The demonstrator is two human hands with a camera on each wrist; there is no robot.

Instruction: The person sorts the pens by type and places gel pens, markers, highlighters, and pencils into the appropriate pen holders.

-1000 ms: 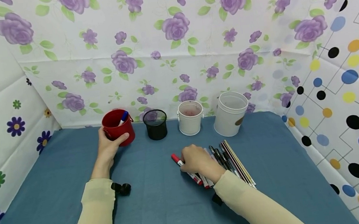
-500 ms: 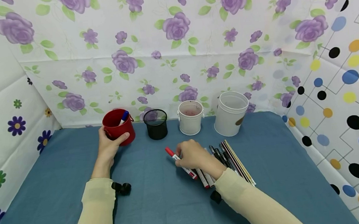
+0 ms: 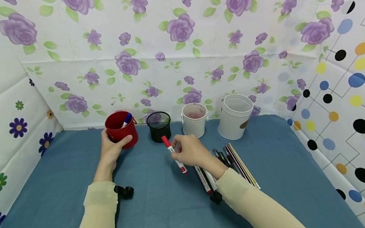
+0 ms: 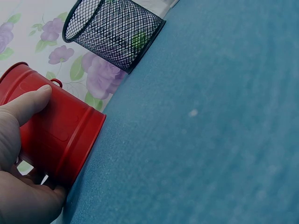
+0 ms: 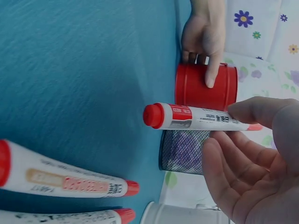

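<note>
My left hand (image 3: 109, 152) grips the side of a small red bucket (image 3: 129, 136), thumb in front. A blue-capped marker (image 3: 127, 119) leans inside it. The left wrist view shows the bucket (image 4: 56, 126) standing on the cloth. Between thumb and fingertips, my right hand (image 3: 193, 151) pinches a white marker with a red cap (image 3: 166, 141). In the right wrist view this marker (image 5: 201, 118) hangs above the cloth. Two more white markers with red ends, one of them a marker (image 5: 74, 175) at lower left, lie below my right wrist.
A black mesh pen cup (image 3: 159, 129), a small white bucket (image 3: 194, 122) and a larger white bin (image 3: 234, 120) stand in a row at the back. Black pens (image 3: 222, 158) and thin wooden sticks (image 3: 241, 163) lie right of my right hand on the blue cloth (image 3: 159, 211).
My right hand has lifted the red marker off the cloth beside the other markers and moved it left and away toward the mesh cup. My left hand stays on the red bucket.
</note>
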